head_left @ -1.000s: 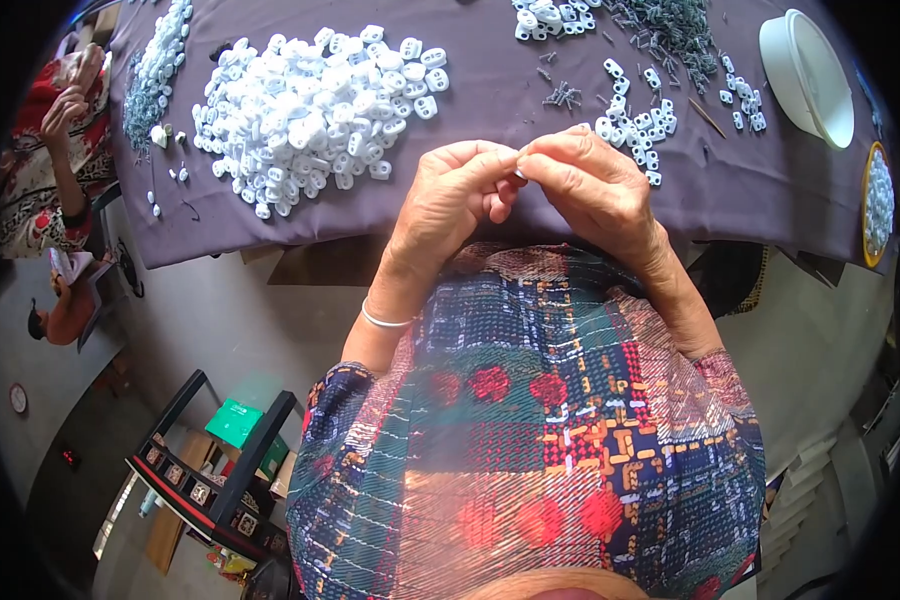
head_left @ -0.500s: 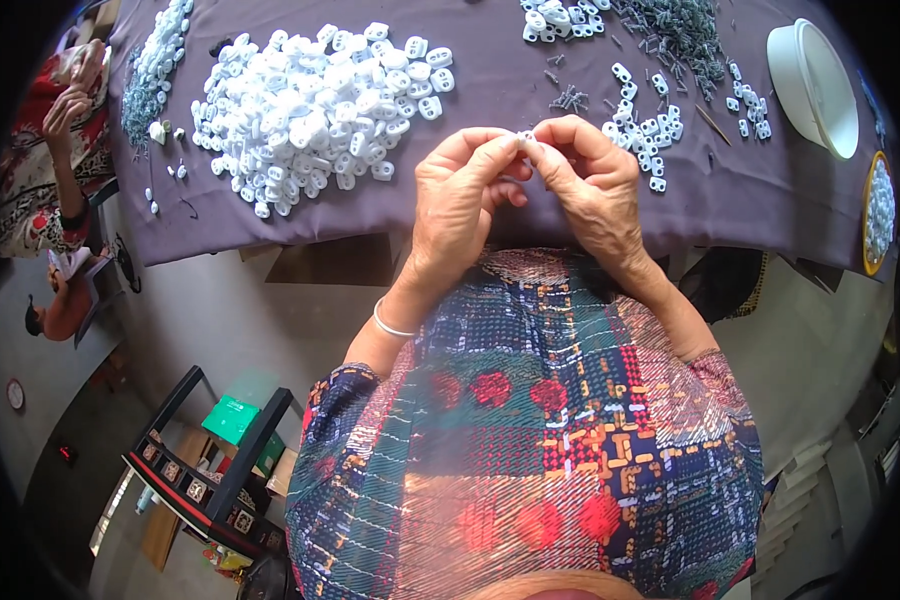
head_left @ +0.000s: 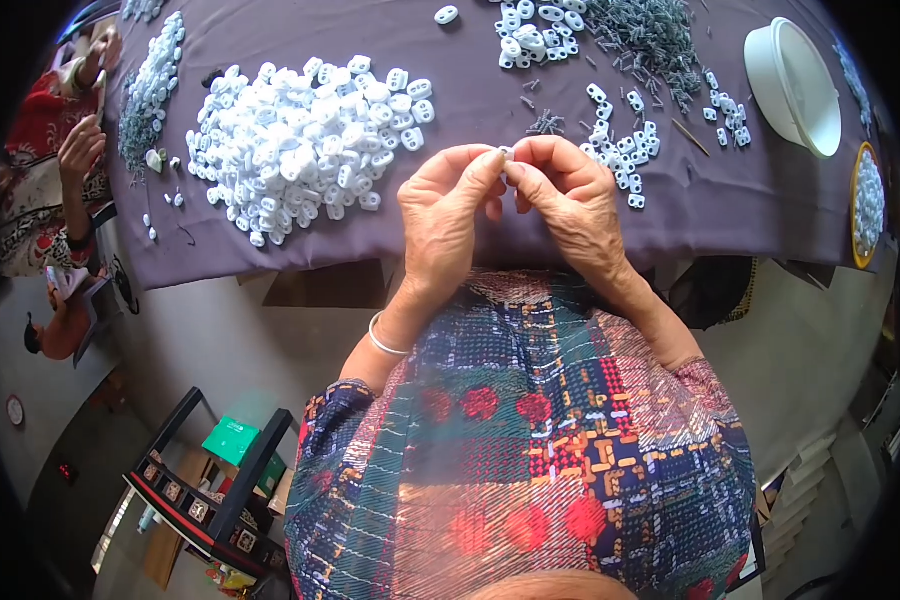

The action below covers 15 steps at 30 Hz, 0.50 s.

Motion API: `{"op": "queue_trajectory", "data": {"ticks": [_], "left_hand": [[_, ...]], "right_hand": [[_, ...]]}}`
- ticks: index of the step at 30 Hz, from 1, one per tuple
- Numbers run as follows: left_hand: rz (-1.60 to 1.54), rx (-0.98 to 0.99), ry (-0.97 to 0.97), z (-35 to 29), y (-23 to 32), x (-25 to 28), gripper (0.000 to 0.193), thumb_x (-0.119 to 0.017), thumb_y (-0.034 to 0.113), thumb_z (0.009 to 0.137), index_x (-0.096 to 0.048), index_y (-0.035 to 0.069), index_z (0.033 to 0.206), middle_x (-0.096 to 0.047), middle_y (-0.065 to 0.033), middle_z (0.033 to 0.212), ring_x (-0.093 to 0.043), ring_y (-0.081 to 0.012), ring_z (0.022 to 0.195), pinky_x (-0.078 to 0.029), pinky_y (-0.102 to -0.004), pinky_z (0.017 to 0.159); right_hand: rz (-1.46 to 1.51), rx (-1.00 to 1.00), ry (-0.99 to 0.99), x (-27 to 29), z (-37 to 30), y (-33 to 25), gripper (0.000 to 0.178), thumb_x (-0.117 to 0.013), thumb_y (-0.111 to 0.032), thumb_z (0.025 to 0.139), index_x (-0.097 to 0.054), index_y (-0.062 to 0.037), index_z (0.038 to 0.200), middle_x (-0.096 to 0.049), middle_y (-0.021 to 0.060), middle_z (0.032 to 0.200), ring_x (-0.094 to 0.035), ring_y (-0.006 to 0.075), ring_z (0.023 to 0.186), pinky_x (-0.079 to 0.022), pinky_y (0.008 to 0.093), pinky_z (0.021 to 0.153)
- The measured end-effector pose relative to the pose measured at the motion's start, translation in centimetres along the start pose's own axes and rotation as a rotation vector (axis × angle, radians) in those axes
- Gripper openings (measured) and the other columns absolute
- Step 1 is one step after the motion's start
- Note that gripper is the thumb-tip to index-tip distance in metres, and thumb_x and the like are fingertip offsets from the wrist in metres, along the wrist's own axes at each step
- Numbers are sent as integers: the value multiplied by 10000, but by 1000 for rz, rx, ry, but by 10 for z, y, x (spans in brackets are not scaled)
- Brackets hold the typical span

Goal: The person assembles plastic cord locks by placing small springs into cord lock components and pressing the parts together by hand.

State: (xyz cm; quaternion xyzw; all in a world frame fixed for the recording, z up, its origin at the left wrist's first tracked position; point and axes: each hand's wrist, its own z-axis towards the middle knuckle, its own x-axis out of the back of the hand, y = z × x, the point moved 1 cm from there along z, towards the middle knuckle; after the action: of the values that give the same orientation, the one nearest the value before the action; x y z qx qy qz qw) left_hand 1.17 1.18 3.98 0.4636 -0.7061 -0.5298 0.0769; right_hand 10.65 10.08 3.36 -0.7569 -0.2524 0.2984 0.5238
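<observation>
My left hand and my right hand meet fingertip to fingertip over the near edge of the table. Between their pinched thumbs and forefingers is a small white plastic piece, mostly covered by the fingers. To the left of my hands lies a big heap of white two-hole plastic pieces, shaped like cord locks. Close to my right hand are white two-hole pieces in a loose cluster. A few thin grey bits, perhaps small springs, lie just beyond my fingertips.
Farther back on the purple-grey cloth are a grey pile and more white pieces. A thin brown stick, a white tub and a yellow-rimmed tray stand right. Another person's hand shows at left.
The view has shifted, so the table and its heaps appear lower and a little left. Both hands still pinch the small white piece, with their fingers slightly rearranged.
</observation>
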Motion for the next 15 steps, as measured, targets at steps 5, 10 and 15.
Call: {"op": "queue_trajectory", "data": {"ticks": [5, 10, 15], "left_hand": [[34, -18, -48, 2, 3, -9, 145, -627, 119, 851, -639, -15, 904, -621, -34, 762, -531, -72, 618, -418, -188, 538], [102, -59, -121, 8, 5, -24, 151, -621, 127, 860, -642, -16, 907, -625, -29, 754, -519, -60, 600, -420, -188, 541], [539, -346, -36, 24, 5, -26, 127, -662, 88, 797, -645, 27, 907, -608, -46, 804, -545, -107, 655, -433, -226, 573]], "right_hand": [[165, -16, 41, 8, -2, 0, 102, -605, -89, 862, -598, -6, 921, -611, -17, 808, -542, 34, 756, -437, 178, 670], [75, 76, 102, 16, -5, -6, 115, -608, -103, 867, -586, -12, 933, -610, -17, 806, -546, 35, 733, -440, 175, 646], [-124, 222, 205, 34, -2, -9, 107, -580, -82, 885, -591, 4, 948, -562, -9, 740, -496, 37, 623, -404, 163, 552]]}}
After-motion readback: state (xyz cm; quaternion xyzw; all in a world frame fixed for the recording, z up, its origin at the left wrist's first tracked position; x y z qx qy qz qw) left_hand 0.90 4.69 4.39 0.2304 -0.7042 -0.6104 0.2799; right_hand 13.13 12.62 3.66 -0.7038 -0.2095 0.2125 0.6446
